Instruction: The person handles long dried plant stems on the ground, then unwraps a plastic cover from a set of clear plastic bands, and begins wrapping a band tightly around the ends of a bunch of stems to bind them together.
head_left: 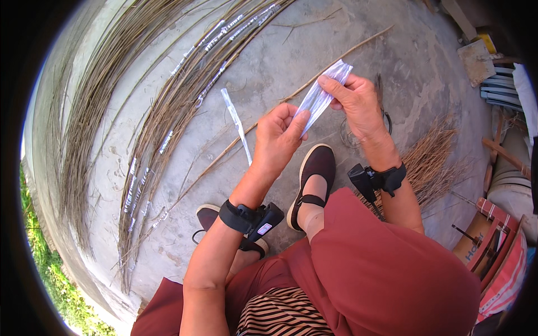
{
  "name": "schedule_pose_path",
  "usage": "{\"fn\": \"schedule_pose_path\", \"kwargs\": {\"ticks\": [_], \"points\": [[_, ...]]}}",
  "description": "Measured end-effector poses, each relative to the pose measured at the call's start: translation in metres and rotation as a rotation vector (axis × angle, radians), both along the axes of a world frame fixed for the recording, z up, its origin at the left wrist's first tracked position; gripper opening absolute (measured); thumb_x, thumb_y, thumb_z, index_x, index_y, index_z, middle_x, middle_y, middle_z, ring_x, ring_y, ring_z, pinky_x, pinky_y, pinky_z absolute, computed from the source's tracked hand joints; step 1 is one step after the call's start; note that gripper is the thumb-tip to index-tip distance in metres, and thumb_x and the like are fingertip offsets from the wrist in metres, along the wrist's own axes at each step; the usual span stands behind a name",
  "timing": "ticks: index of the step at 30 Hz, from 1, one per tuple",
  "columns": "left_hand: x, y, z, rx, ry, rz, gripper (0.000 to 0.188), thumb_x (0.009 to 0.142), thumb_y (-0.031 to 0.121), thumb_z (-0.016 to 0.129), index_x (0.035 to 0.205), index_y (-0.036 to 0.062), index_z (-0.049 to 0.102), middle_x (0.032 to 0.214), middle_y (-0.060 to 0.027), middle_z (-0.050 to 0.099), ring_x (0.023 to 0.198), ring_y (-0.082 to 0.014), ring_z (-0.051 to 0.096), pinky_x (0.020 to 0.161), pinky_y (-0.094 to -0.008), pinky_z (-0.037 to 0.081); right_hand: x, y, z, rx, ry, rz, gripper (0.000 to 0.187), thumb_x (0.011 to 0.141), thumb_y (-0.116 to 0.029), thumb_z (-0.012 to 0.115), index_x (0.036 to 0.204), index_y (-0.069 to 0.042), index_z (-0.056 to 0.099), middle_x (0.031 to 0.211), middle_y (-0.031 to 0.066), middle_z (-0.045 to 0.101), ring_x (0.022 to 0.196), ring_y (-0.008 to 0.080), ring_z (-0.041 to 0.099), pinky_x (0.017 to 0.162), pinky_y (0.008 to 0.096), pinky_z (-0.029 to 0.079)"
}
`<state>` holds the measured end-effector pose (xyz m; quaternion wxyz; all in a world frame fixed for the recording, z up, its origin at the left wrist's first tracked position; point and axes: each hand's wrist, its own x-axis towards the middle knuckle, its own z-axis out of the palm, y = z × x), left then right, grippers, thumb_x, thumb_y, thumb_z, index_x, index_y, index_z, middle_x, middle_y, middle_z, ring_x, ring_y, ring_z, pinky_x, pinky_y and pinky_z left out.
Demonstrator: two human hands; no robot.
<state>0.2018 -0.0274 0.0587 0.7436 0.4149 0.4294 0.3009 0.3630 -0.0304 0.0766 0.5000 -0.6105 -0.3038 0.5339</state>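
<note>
Between my two hands a whitish plastic strip [319, 101] is stretched, creased lengthwise and shiny. My left hand [276, 134] pinches its lower end between thumb and fingers. At the upper end, my right hand [353, 99] grips it with the thumb on top. Beneath the hands a long thin stick [224, 152] lies slantwise across the concrete floor. Left of my left hand, a second narrow white strip [236, 120] rests on the floor, crossing near that stick.
Bundles of long thin sticks [106, 89] lie at the left, some sticks [185, 95] wrapped with white strips. A heap of brown twigs [434, 159] and a wire loop [350, 131] are on the right. Further right stand a red-framed object [496, 229] and blue slats [499, 87].
</note>
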Motion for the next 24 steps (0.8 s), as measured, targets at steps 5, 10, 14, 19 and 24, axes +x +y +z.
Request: {"fn": "schedule_pose_path", "kwargs": {"ticks": [5,10,14,19,24], "points": [[0.0,-0.004,0.002,-0.021,-0.058,0.033,0.019,0.091,0.023,0.051,0.09,0.0043,0.053,0.062,0.003,0.05,0.049,-0.0016,0.04,0.042,-0.0158,0.028,0.006,0.004,0.001,0.041,0.014,-0.035,0.02,0.077,-0.02,0.068,0.078,-0.001,0.064,0.068,-0.0005,0.059,0.056,0.0032,0.047,0.05,0.0172,0.036],[0.001,-0.007,-0.008,-0.007,-0.067,0.061,0.019,0.093,0.024,0.048,0.094,0.0058,0.051,0.064,0.0026,0.05,0.051,-0.0017,0.042,0.042,-0.0152,0.03,0.007,0.004,-0.008,0.048,0.069,-0.061,0.02,0.078,-0.022,0.068,0.079,-0.003,0.064,0.067,-0.0022,0.058,0.057,0.0021,0.046,0.051,0.0168,0.036],[0.0,-0.007,-0.005,0.029,-0.06,0.075,0.018,0.093,0.024,0.046,0.095,0.0064,0.048,0.065,0.0021,0.051,0.052,-0.0019,0.044,0.043,-0.0151,0.033,0.002,0.004,-0.001,0.021,0.162,-0.027,0.021,0.079,-0.023,0.067,0.082,-0.003,0.063,0.067,-0.0025,0.057,0.057,0.0018,0.046,0.051,0.0166,0.036],[-0.001,-0.006,-0.002,0.042,-0.001,0.122,0.019,0.094,0.025,0.045,0.096,0.006,0.046,0.064,0.0006,0.052,0.051,-0.0032,0.046,0.042,-0.0163,0.035,-0.011,-0.007,-0.004,-0.032,0.007,0.179,0.02,0.079,-0.022,0.066,0.084,-0.003,0.064,0.067,-0.0014,0.056,0.058,0.0029,0.046,0.05,0.0166,0.035],[-0.002,-0.004,0.0,0.006,-0.01,0.11,0.021,0.094,0.025,0.044,0.095,0.0042,0.046,0.07,-0.0023,0.055,0.054,-0.0061,0.05,0.045,-0.0183,0.038,-0.01,-0.009,-0.008,-0.051,0.035,0.205,0.019,0.078,-0.018,0.066,0.085,0.0,0.064,0.067,-0.0005,0.057,0.06,0.0038,0.048,0.052,0.0168,0.037]]}}
